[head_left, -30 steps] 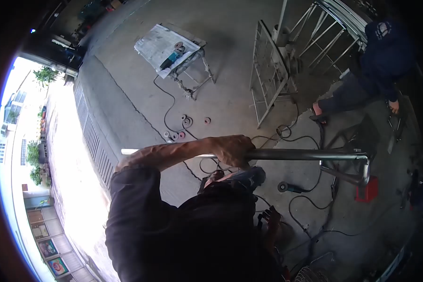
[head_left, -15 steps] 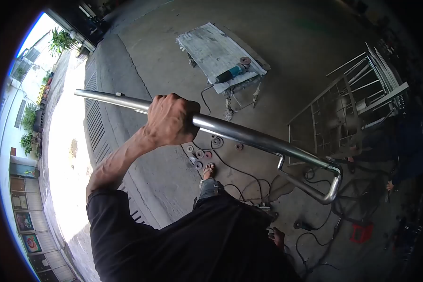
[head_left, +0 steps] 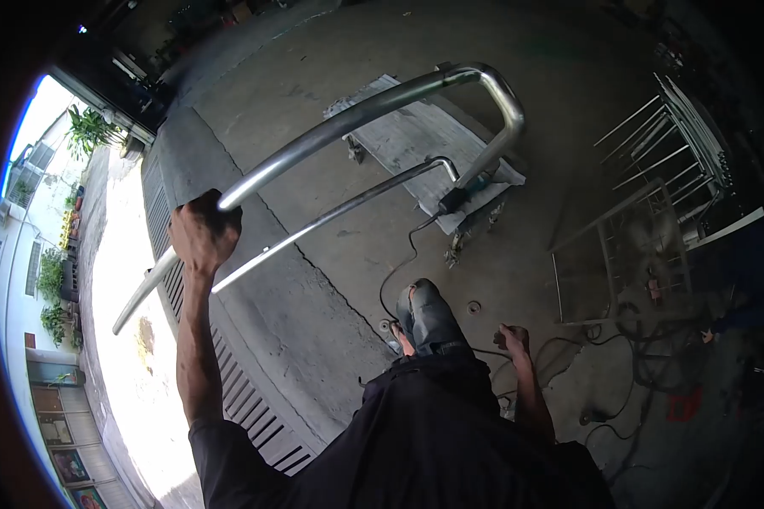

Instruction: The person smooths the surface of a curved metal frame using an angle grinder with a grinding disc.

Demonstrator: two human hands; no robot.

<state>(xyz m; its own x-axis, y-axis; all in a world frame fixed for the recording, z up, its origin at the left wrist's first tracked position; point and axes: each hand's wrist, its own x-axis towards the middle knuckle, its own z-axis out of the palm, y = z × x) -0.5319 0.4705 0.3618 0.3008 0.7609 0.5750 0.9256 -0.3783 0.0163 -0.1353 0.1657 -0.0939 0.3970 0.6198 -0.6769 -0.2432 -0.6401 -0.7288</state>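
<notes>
My left hand [head_left: 205,233] is wrapped round the thicker tube of a bent metal tube frame [head_left: 335,129], holding it up in the air. The frame's rounded end crosses in front of the bench, and its straight end reaches left over the bright ground. A thinner rod [head_left: 339,209] runs beside the main tube and joins it near the bend. Low by my right side, my right hand [head_left: 513,339] hangs with its fingers curled in and nothing visible in them.
Behind the frame stands a low bench [head_left: 373,136] with an angle grinder [head_left: 463,197], partly hidden by the tube. Cables and a disc [head_left: 474,308] lie on the floor. Metal racks [head_left: 696,170] and a co-worker's sleeve [head_left: 747,318] are at right. A slotted drain [head_left: 259,424] runs along the left.
My left hand has moved left and slightly down with the tube frame. The frame's bent end has swung up from lower right to in front of the bench. My right hand shows more clearly.
</notes>
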